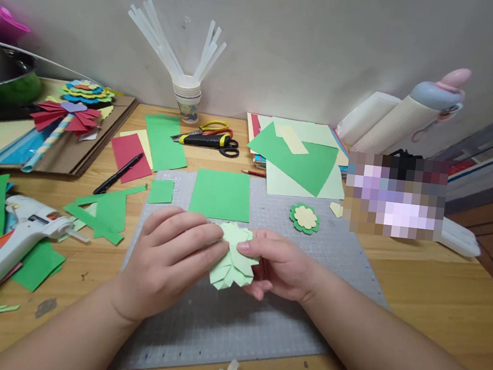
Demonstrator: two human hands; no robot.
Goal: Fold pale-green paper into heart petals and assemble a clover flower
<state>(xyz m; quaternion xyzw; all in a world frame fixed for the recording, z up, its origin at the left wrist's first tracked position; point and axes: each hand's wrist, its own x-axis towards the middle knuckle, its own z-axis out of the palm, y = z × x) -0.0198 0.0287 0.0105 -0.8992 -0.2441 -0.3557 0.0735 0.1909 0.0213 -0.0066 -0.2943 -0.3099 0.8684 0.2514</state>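
Observation:
A pale green paper flower [234, 264] with folded, scalloped petals is held between both hands above the grey cutting mat [275, 325]. My left hand [173, 263] closes on its left edge, the fingers covering part of the petals. On the other side my right hand [280, 263] pinches it, thumb on the front and the other fingers behind. Just beyond the hands lies a green paper square [221, 195], with a smaller green square [161, 192] to its left. A green paper flower with a cream flower layer [305, 218] rests on the mat at right.
At left lie a white glue gun [21, 242], green scraps [105, 213] and a finished paper flower on a striped stick [64, 122]. Behind are a black pen [118, 173], a cutter [205, 139], cups with straws [188, 98], stacked paper [302, 162] and a bottle [396, 119].

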